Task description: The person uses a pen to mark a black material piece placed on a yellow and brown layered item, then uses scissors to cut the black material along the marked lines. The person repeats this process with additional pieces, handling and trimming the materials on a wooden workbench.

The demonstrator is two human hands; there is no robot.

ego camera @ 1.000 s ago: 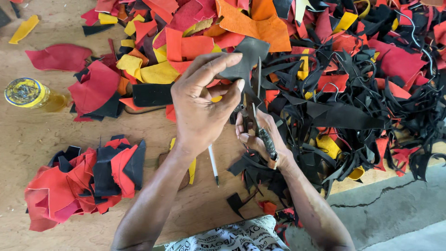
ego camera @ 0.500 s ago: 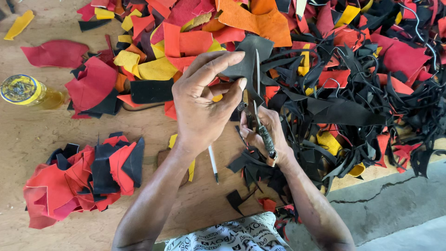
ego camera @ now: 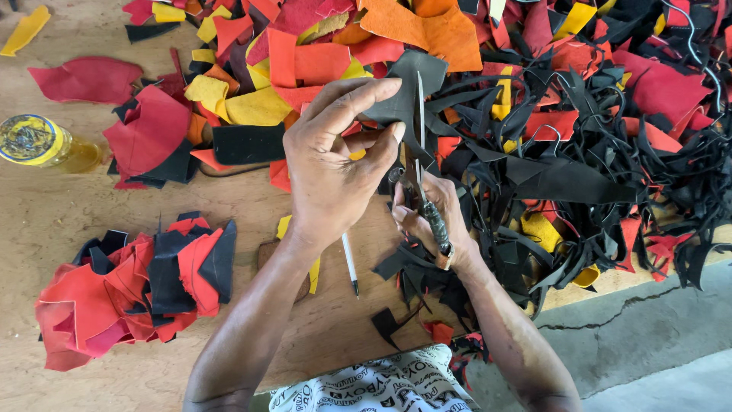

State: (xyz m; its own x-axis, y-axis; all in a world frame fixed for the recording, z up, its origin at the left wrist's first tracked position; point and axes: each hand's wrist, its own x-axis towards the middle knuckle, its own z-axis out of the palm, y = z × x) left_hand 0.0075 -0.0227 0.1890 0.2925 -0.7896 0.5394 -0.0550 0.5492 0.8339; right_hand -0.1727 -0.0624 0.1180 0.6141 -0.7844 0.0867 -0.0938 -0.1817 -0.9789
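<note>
My left hand [ego camera: 332,164] pinches a dark grey leather scrap [ego camera: 412,80] between thumb and fingers, holding it up over the board. My right hand [ego camera: 427,217] grips a pair of scissors [ego camera: 421,152] by the wrapped handles, blades pointing away from me and running along the scrap's right edge. Both hands sit close together at the middle of the view. Under the left wrist lies a white pen [ego camera: 350,263] beside a yellow strip [ego camera: 313,271].
A big heap of black, red, orange and yellow scraps [ego camera: 579,130] fills the far and right side. A smaller stack of red and black pieces [ego camera: 145,286] lies at the left. A yellow-lidded jar [ego camera: 34,141] stands far left on the wooden board [ego camera: 46,229].
The scissors blades have advanced slightly along the grey scrap's edge. Both hands stay in nearly the same place.
</note>
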